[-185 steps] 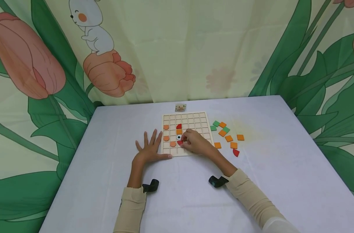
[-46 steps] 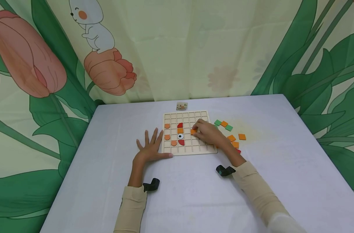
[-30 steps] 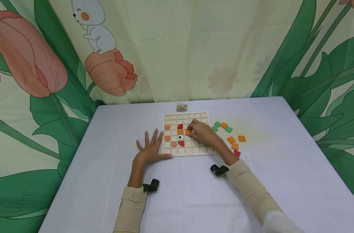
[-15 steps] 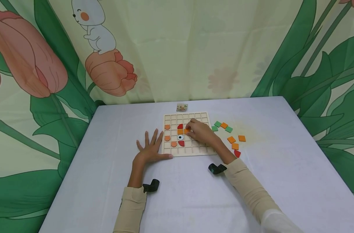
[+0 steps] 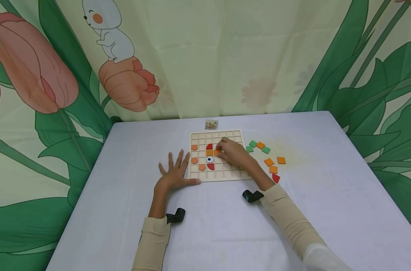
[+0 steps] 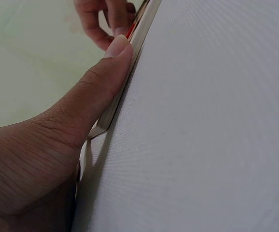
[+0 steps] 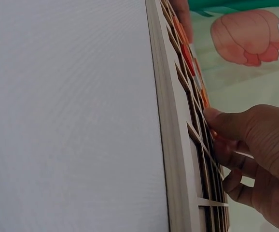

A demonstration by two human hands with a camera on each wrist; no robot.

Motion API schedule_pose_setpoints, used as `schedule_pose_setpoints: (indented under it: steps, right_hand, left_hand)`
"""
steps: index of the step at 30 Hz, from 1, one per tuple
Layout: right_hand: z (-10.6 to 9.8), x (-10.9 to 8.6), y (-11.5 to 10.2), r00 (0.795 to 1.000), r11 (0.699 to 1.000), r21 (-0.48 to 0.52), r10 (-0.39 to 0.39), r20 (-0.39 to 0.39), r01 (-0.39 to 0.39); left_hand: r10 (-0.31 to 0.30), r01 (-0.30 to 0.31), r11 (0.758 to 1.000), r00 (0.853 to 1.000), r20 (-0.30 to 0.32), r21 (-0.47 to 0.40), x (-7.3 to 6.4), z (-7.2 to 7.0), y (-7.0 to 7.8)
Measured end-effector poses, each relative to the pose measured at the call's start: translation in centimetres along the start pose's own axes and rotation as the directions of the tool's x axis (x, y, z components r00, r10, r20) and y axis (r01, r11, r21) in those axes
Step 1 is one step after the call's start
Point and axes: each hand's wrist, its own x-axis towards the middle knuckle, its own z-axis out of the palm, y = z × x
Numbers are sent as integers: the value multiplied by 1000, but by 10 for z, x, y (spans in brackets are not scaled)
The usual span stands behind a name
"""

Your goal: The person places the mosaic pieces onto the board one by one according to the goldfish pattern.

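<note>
A pale wooden grid board (image 5: 225,175) lies on the table. My left hand (image 5: 173,177) is spread flat at its left side, the thumb (image 6: 108,67) along the near edge in the left wrist view. With thumb and fingertips my right hand (image 5: 235,153) pinches an orange square tile (image 5: 217,152) at a cell near the board's middle. Just left of it sits another orange square (image 5: 209,153), with a red quarter-round (image 5: 209,146) behind and a white eye disc (image 5: 210,159) in front. A second red quarter-round (image 5: 210,166) lies nearer me. Several orange discs (image 5: 194,160) fill cells at the left.
Right of the board lie loose orange squares (image 5: 268,162), green squares (image 5: 252,143) and a red quarter-round (image 5: 275,178). A small patterned card (image 5: 211,124) lies behind the board. A printed curtain (image 5: 198,56) hangs beyond the table's far edge.
My right hand has left the eye disc area and brought an orange square from the right, sliding left to beside the other orange square. Since half a second ago it is nearly still. The left hand stays put.
</note>
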Motion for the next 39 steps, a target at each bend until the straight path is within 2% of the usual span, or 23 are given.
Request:
schedule_pose_setpoints:
  steps: [13, 21, 26, 39]
  right_hand:
    - [-1, -1, 0, 1000, 1000, 15, -5, 0, 5]
    - [-1, 0, 5, 1000, 1000, -5, -9, -10, 9]
    - [-3, -3, 9, 1000, 1000, 20, -10, -9, 10]
    - [-24, -22, 35, 994, 994, 61, 90, -68, -86]
  left_hand:
    - [3, -3, 1000, 1000, -8, -3, -1, 0, 1]
    - [-1, 1, 1000, 1000, 8, 0, 1, -1, 1]
    - [-2, 2, 1000, 1000, 18, 8, 1, -1, 0]
    - [3, -3, 1000, 1000, 21, -4, 0, -2, 1]
